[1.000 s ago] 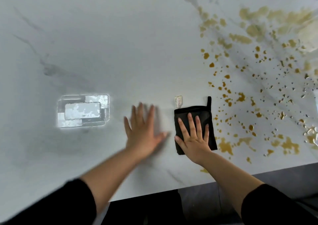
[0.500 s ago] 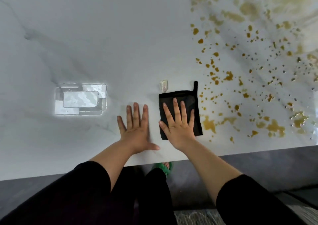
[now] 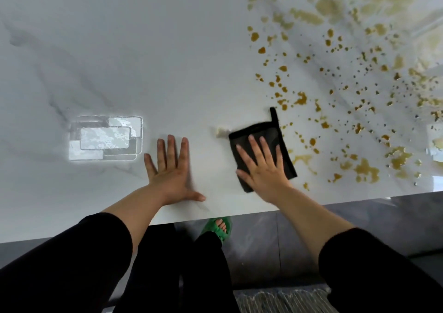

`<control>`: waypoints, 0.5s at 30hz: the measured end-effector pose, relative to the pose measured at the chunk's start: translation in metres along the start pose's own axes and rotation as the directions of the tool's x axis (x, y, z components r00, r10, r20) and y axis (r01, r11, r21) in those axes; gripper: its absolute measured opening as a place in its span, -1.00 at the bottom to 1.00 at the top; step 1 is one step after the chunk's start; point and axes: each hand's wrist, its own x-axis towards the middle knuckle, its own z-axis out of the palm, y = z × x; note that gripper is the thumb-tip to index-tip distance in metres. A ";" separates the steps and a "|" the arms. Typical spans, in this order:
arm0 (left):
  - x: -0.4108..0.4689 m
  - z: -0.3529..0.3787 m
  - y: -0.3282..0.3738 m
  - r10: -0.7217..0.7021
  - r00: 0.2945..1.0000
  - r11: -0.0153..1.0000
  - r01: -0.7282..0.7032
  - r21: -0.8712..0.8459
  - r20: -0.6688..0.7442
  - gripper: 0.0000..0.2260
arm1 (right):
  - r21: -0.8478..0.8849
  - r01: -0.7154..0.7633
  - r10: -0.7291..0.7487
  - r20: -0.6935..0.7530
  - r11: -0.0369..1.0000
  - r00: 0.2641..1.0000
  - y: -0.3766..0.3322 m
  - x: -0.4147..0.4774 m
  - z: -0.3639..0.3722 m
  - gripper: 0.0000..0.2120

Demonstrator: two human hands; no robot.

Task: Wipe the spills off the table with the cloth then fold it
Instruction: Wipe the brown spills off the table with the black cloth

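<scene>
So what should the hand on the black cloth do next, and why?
Probably slide the right hand, with the cloth under it, rightward into the brown spills: the hand presses flat on the cloth, and the nearest drops lie just beyond its right edge, unwiped.

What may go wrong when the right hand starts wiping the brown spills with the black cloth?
1. The black cloth is small and the spills spread widely, so it may smear them rather than lift them.
2. Some puddles lie close to the table edge; a stroke toward the person could push liquid onto the floor.
3. The right hand only presses flat, so the cloth might slip.
</scene>
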 end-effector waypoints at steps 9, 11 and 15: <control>-0.001 -0.001 0.002 -0.015 1.000 1.000 0.015 0.019 -0.004 0.41 | 0.042 -0.150 0.149 0.020 0.988 0.989 -0.016 -0.022 0.013 -0.38; -0.002 -0.001 0.002 -0.015 1.000 1.000 0.015 0.025 -0.001 0.40 | 0.062 -0.152 0.151 0.025 0.986 0.988 -0.025 -0.049 0.020 -0.37; -0.004 -0.002 0.002 -0.004 1.000 1.000 0.004 0.022 0.005 0.38 | 0.061 -0.087 0.082 0.072 0.994 0.994 -0.019 -0.078 0.026 -0.39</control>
